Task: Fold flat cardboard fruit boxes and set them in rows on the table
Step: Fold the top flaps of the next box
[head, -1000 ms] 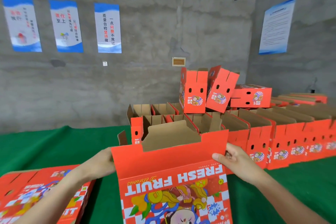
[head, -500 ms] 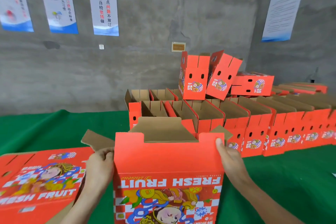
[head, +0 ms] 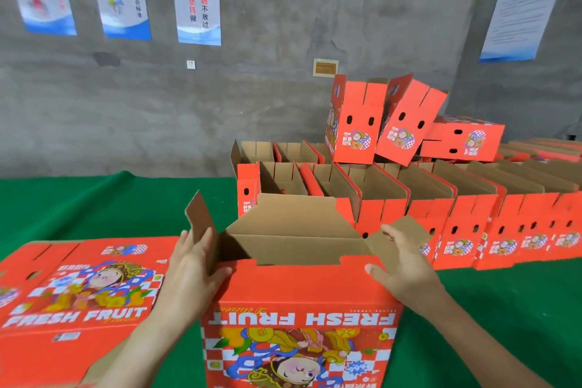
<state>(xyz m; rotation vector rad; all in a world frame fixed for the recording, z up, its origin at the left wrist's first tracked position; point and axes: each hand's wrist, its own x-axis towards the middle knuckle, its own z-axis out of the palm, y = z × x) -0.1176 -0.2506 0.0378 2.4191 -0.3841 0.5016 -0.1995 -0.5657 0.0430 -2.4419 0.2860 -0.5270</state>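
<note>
Two hands have left the top corners of the box (head: 299, 299): the left hand (head: 189, 264) now presses straight fingers on the raised left flap (head: 201, 220), and the right hand (head: 406, 261) rests flat-fingered on the right flap (head: 401, 230). The box stands empty, mouth wider, on the green table (head: 94, 205) before rows of folded boxes (head: 456, 230); "FRESH FRUIT" reads upside down on its front.
</note>
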